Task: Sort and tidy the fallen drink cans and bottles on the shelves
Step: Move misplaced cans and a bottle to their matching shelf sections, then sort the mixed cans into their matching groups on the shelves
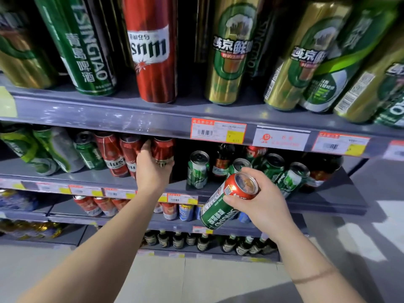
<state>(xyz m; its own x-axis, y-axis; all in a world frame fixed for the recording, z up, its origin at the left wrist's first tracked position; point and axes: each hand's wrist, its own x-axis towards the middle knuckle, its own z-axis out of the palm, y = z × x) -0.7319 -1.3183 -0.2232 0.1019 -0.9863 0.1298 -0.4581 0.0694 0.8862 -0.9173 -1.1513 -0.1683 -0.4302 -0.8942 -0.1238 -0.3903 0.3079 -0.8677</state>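
Held can: green-and-red can (227, 202), centre right of frame, tilted, top end up and toward the camera, in front of the second shelf.
Right hand: right hand (260, 204) wraps fingers and thumb round the can's upper end.
Left hand: left hand (153, 167), centre frame, grips a red can (162, 149) standing in the red row on the second shelf (105, 178).
Handling: rigid thin metal, smooth and likely slick; probably full, so some weight. Dents if squeezed. Best held round mid-body.
Nearby: green cans (197, 169) and a dark bottle (222, 162) crowd the shelf right of centre.
Obstruction: price-tag rail (218, 131) overhangs; the crowded cans could topple if bumped.
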